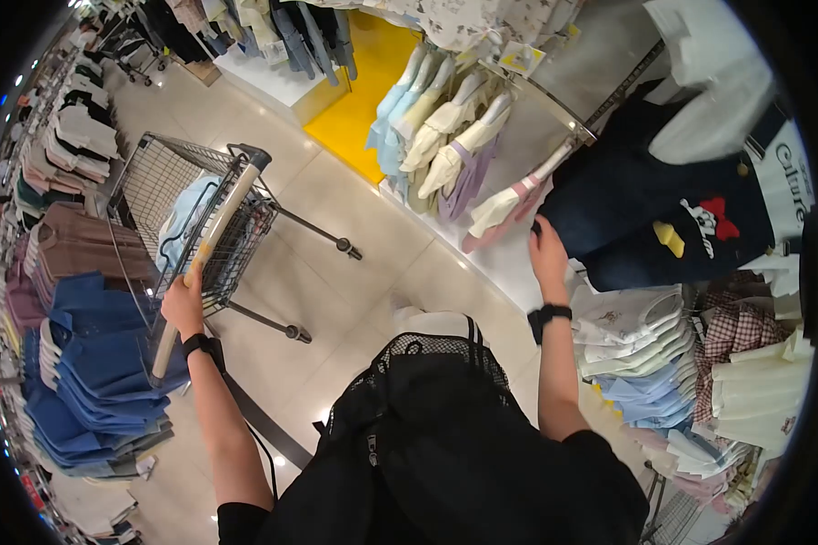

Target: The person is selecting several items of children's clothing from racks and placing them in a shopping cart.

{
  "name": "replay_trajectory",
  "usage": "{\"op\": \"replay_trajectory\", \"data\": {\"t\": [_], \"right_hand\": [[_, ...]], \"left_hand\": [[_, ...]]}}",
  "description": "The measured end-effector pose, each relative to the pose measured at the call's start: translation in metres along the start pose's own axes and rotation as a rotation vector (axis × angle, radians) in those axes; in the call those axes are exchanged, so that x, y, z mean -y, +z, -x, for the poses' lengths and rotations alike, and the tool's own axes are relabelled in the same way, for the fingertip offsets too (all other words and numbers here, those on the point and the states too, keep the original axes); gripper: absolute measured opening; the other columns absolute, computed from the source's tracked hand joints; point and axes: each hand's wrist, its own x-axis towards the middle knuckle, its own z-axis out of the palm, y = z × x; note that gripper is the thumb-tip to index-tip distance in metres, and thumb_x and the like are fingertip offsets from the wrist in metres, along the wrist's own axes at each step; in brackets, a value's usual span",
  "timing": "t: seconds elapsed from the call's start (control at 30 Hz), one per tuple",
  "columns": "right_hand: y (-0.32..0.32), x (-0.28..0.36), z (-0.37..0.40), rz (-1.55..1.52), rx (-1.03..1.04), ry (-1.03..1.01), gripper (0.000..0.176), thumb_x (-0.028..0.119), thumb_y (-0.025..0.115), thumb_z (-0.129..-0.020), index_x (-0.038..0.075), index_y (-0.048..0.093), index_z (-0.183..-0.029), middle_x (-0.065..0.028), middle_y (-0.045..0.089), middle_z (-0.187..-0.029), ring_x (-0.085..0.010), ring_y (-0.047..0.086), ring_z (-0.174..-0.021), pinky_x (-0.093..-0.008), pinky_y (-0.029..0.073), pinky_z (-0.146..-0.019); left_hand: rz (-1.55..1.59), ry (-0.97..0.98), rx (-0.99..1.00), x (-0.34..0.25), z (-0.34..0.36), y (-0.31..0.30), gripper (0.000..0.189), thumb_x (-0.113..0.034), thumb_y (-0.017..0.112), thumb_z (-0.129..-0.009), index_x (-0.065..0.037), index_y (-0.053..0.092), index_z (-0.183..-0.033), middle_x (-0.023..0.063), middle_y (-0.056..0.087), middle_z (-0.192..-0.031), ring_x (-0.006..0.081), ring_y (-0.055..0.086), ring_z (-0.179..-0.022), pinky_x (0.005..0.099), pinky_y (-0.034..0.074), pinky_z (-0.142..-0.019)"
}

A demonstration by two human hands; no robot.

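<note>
My left hand (184, 304) is wrapped around the handle (232, 204) of a wire shopping cart (157, 162). Light blue clothing (189, 204) lies inside the cart. On the other side, my right hand (549, 256) has its fingers closed on the edge of a dark navy garment (591, 209) hanging from a rack. A white cartoon figure with a red bow and a yellow patch decorate that garment. Just left of my right hand hangs a pink and white garment (509, 211). Each wrist wears a black band.
Racks of blue shirts (109, 350) and brown tops (86, 241) line the left. Pastel children's clothes (459, 145) hang over a yellow and white platform (359, 104). Folded-looking light tops (641, 331) hang at right. A black mesh bag (409, 436) covers my front. Tiled floor (323, 272) lies between.
</note>
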Motion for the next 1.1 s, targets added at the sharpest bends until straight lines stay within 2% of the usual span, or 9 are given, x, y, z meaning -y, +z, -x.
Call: {"op": "replay_trajectory", "data": {"t": [0.13,0.27,0.4,0.47,0.6,0.73,0.93,1.03,1.1], "right_hand": [[0.022,0.039,-0.049,0.197,-0.185,-0.088,0.031,0.021,0.052,-0.076,0.012,0.052,-0.105,-0.0133,0.052,-0.087,-0.0311,0.053,-0.083,-0.0379,0.046,-0.068],[0.010,0.028,-0.059,0.294,-0.077,0.230,0.035,0.022,0.054,-0.073,0.012,0.054,-0.106,-0.0144,0.050,-0.090,-0.0298,0.052,-0.085,-0.0384,0.046,-0.068],[0.016,0.021,-0.053,0.308,-0.130,0.312,0.042,0.015,0.056,-0.071,0.012,0.050,-0.112,-0.0142,0.051,-0.092,-0.0301,0.052,-0.088,-0.0383,0.045,-0.071],[0.028,0.033,-0.057,0.186,-0.255,0.040,0.040,0.016,0.053,-0.073,0.012,0.049,-0.112,-0.0147,0.051,-0.091,-0.0309,0.052,-0.086,-0.0388,0.045,-0.071],[0.038,0.132,-0.093,0.130,0.027,-0.011,0.042,0.021,0.049,-0.076,0.015,0.044,-0.117,-0.0154,0.050,-0.091,-0.0315,0.053,-0.082,-0.0406,0.045,-0.068],[0.069,0.150,-0.122,0.237,-0.012,0.045,0.045,0.022,0.050,-0.077,0.017,0.041,-0.121,-0.0145,0.052,-0.091,-0.0305,0.054,-0.083,-0.0408,0.046,-0.067],[0.069,0.119,-0.109,0.407,-0.045,0.542,0.058,0.024,0.054,-0.073,0.014,0.033,-0.127,-0.0169,0.054,-0.088,-0.0319,0.055,-0.082,-0.0408,0.045,-0.069],[0.087,0.148,-0.118,0.386,-0.068,0.431,0.059,0.021,0.053,-0.073,0.018,0.032,-0.128,-0.0160,0.053,-0.088,-0.0314,0.054,-0.082,-0.0405,0.045,-0.070],[0.101,0.168,-0.127,0.269,-0.017,0.112,0.059,0.019,0.052,-0.072,0.022,0.032,-0.128,-0.0152,0.054,-0.092,-0.0310,0.054,-0.086,-0.0408,0.045,-0.070]], "left_hand": [[-0.050,-0.033,-0.016,0.021,-0.028,0.018,0.057,-0.060,0.042,-0.075,-0.008,0.064,-0.077,0.0154,0.060,-0.064,0.0321,0.059,-0.062,0.0397,0.046,-0.054],[-0.051,-0.048,0.044,0.024,-0.065,0.037,0.057,-0.060,0.042,-0.075,-0.009,0.065,-0.082,0.0150,0.060,-0.065,0.0315,0.059,-0.063,0.0392,0.046,-0.056],[-0.051,-0.059,0.001,0.043,-0.103,0.055,0.055,-0.059,0.043,-0.075,-0.009,0.065,-0.078,0.0138,0.059,-0.061,0.0301,0.059,-0.059,0.0385,0.045,-0.051],[-0.076,-0.049,-0.036,0.047,-0.118,0.065,0.054,-0.058,0.043,-0.076,-0.009,0.065,-0.075,0.0136,0.059,-0.059,0.0295,0.059,-0.057,0.0380,0.045,-0.048],[-0.109,-0.033,-0.063,0.054,-0.161,0.087,0.056,-0.059,0.041,-0.076,-0.008,0.065,-0.072,0.0134,0.058,-0.056,0.0300,0.058,-0.053,0.0386,0.045,-0.046],[-0.108,-0.020,-0.072,0.050,-0.207,0.100,0.058,-0.060,0.040,-0.076,-0.008,0.064,-0.069,0.0139,0.058,-0.055,0.0307,0.058,-0.052,0.0390,0.045,-0.045],[-0.083,-0.018,-0.045,0.059,-0.263,0.119,0.059,-0.061,0.040,-0.076,-0.007,0.062,-0.065,0.0139,0.057,-0.055,0.0306,0.057,-0.052,0.0388,0.045,-0.046],[-0.076,0.008,-0.044,0.068,-0.296,0.131,0.060,-0.061,0.039,-0.076,-0.007,0.061,-0.065,0.0137,0.057,-0.055,0.0303,0.057,-0.052,0.0385,0.044,-0.046],[-0.074,0.027,-0.037,0.069,-0.309,0.133,0.061,-0.062,0.038,-0.076,-0.006,0.061,-0.066,0.0137,0.057,-0.056,0.0302,0.057,-0.052,0.0384,0.044,-0.045]]}}
